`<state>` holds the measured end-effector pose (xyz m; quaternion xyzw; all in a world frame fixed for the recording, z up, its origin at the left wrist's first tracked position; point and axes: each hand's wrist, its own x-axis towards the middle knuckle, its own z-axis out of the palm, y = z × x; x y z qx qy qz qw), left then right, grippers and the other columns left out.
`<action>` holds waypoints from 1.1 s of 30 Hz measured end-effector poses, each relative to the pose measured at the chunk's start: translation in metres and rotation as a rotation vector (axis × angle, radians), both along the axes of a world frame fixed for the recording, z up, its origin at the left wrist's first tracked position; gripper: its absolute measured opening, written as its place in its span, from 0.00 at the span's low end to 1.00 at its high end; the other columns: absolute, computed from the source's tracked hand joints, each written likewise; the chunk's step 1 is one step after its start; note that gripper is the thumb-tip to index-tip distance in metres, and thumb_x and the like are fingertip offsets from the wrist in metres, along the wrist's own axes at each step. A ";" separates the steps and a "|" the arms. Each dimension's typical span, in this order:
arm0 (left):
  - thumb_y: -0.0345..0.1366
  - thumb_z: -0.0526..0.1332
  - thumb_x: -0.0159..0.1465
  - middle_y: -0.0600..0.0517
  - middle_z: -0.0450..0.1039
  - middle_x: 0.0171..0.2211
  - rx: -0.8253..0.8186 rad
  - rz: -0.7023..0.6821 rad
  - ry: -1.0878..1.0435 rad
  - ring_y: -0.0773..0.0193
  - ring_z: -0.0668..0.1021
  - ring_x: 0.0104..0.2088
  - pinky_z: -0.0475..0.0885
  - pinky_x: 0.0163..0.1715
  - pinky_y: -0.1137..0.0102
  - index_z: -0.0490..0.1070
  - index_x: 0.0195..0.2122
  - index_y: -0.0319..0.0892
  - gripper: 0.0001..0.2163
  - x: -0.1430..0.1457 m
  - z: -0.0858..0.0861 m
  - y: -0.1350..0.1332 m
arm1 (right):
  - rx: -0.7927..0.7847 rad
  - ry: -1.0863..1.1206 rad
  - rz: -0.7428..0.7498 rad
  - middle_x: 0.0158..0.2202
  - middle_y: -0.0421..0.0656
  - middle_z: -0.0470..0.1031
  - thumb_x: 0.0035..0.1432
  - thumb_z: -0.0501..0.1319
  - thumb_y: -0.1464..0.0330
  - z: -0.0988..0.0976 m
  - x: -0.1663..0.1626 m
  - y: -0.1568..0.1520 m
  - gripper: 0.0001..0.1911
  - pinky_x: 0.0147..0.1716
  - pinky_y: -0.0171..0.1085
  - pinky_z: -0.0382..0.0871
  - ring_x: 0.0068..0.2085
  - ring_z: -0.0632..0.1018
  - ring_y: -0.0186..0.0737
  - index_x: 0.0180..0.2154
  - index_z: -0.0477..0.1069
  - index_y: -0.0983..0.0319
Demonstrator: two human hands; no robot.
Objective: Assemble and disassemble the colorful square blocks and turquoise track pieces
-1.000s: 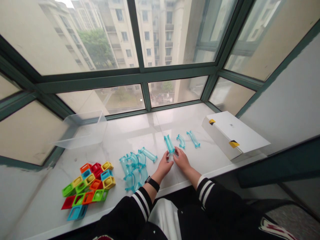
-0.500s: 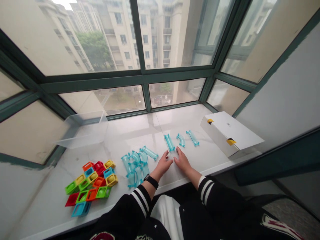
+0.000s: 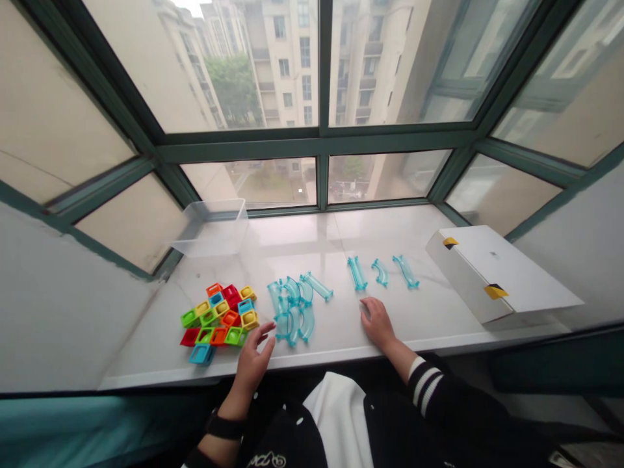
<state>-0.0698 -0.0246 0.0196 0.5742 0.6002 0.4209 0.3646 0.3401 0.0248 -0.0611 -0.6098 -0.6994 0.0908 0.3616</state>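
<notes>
- Left hand [image 3: 252,364]: open, fingers spread, holding nothing; fingertips just beside the cluster of translucent turquoise plastic track pieces [image 3: 291,305], between it and the heap of red, yellow, green, orange and blue square plastic frame blocks [image 3: 217,318].
- Right hand [image 3: 377,323]: fingers lightly curled, palm down on the white marble windowsill [image 3: 390,227], holding nothing; nearest the three separate translucent turquoise track pieces [image 3: 381,273], which lie in a row beyond it, not touching it.
- Clear plastic bin [image 3: 212,227]: on the sill by the window, beyond the blocks.
- White cardboard box with yellow-and-black tape tabs [image 3: 497,273]: on the sill, right of the three separate track pieces.
</notes>
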 end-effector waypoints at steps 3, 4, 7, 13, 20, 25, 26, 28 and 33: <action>0.49 0.63 0.67 0.42 0.78 0.57 0.018 0.081 -0.012 0.49 0.80 0.58 0.77 0.60 0.51 0.74 0.57 0.44 0.21 -0.004 -0.014 -0.016 | -0.023 -0.017 0.044 0.53 0.52 0.77 0.60 0.57 0.74 0.004 -0.001 -0.001 0.20 0.64 0.57 0.68 0.57 0.75 0.55 0.53 0.74 0.60; 0.48 0.62 0.67 0.42 0.77 0.58 0.030 0.098 -0.006 0.49 0.80 0.60 0.77 0.60 0.52 0.73 0.58 0.44 0.22 -0.002 -0.017 -0.019 | -0.034 -0.022 0.060 0.52 0.52 0.77 0.61 0.57 0.74 0.005 -0.001 -0.002 0.19 0.63 0.57 0.68 0.57 0.75 0.55 0.53 0.74 0.60; 0.47 0.62 0.68 0.41 0.73 0.62 0.095 0.103 0.109 0.49 0.76 0.63 0.73 0.64 0.50 0.68 0.62 0.45 0.24 0.009 -0.020 -0.017 | -0.056 -0.030 0.085 0.52 0.52 0.78 0.61 0.57 0.74 0.008 -0.001 -0.003 0.18 0.62 0.56 0.68 0.56 0.75 0.54 0.51 0.75 0.60; 0.46 0.61 0.69 0.38 0.65 0.67 0.226 -0.012 0.386 0.46 0.67 0.69 0.62 0.71 0.47 0.62 0.68 0.44 0.28 0.030 -0.019 0.018 | -0.066 -0.037 0.082 0.52 0.52 0.77 0.62 0.58 0.73 0.012 -0.001 -0.004 0.17 0.62 0.56 0.69 0.56 0.75 0.55 0.50 0.77 0.60; 0.47 0.67 0.63 0.37 0.57 0.73 0.081 -0.010 0.515 0.35 0.60 0.73 0.59 0.70 0.39 0.65 0.67 0.44 0.32 0.040 -0.042 0.058 | -0.075 -0.022 0.079 0.52 0.52 0.77 0.61 0.58 0.73 0.015 -0.003 -0.005 0.17 0.62 0.57 0.69 0.56 0.75 0.55 0.49 0.78 0.59; 0.45 0.64 0.66 0.35 0.52 0.75 0.041 -0.033 0.537 0.36 0.64 0.71 0.63 0.68 0.41 0.69 0.64 0.42 0.27 0.047 -0.049 0.054 | -0.083 0.002 0.069 0.51 0.52 0.77 0.61 0.58 0.73 0.022 -0.006 -0.006 0.16 0.62 0.57 0.69 0.55 0.75 0.55 0.48 0.78 0.59; 0.45 0.64 0.66 0.34 0.51 0.75 0.042 -0.030 0.547 0.36 0.64 0.71 0.62 0.68 0.41 0.69 0.64 0.42 0.26 0.050 -0.049 0.052 | -0.088 0.014 0.081 0.51 0.52 0.77 0.61 0.59 0.73 0.025 -0.010 -0.007 0.16 0.62 0.57 0.69 0.56 0.75 0.55 0.49 0.78 0.59; 0.45 0.64 0.67 0.35 0.52 0.75 0.040 -0.024 0.560 0.36 0.64 0.71 0.62 0.69 0.42 0.70 0.63 0.42 0.25 0.055 -0.048 0.047 | -0.115 0.045 0.152 0.51 0.51 0.78 0.63 0.59 0.73 0.035 -0.024 -0.010 0.17 0.61 0.55 0.70 0.55 0.76 0.53 0.51 0.77 0.59; 0.45 0.64 0.67 0.34 0.53 0.73 0.043 -0.026 0.581 0.37 0.65 0.70 0.63 0.68 0.42 0.72 0.61 0.41 0.23 0.066 -0.045 0.040 | -0.342 0.029 0.512 0.46 0.43 0.79 0.64 0.64 0.71 0.060 -0.075 -0.019 0.28 0.49 0.41 0.75 0.42 0.80 0.42 0.65 0.70 0.53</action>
